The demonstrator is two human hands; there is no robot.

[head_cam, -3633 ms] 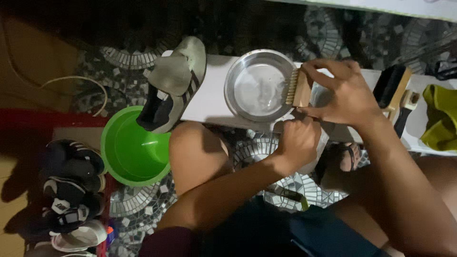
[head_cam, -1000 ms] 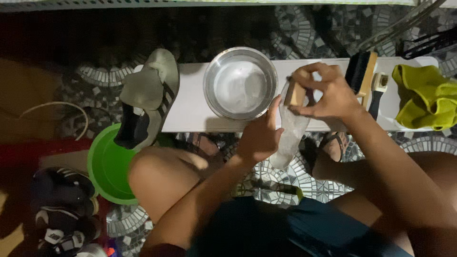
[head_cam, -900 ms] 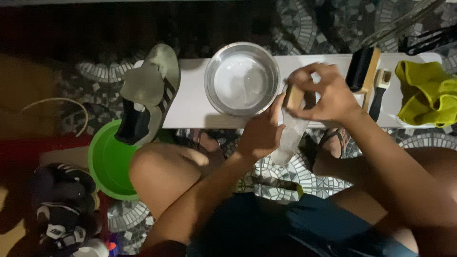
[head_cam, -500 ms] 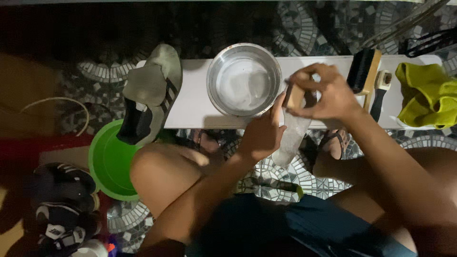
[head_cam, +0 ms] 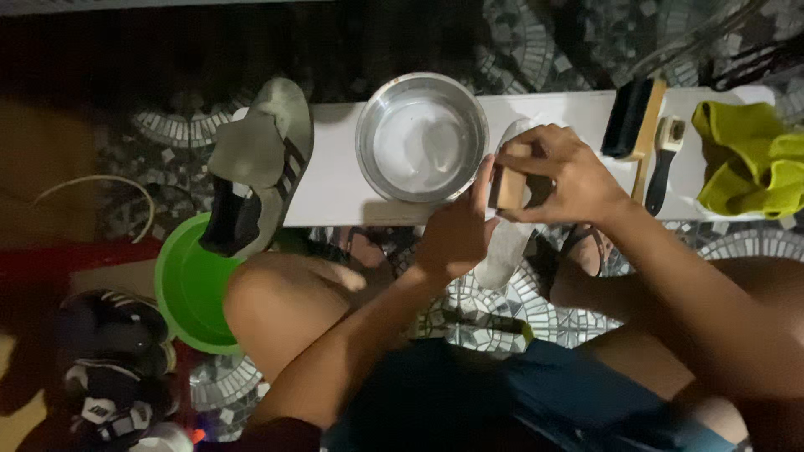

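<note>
My left hand grips a whitish shoe insole that lies across the front edge of a white bench. My right hand is closed on a small wooden-backed brush pressed against the insole. A steel bowl with cloudy water stands on the bench just left of both hands.
A grey sneaker leans off the bench's left end over a green plastic basin. A black brush, a smaller white-handled brush and a yellow-green cloth lie at the right. Dark shoes sit bottom left. Mosaic floor below.
The brush and my right hand have shifted slightly along the insole, which now lies higher over the bench edge. The view has shifted a little; bowl and sneaker stay put.
</note>
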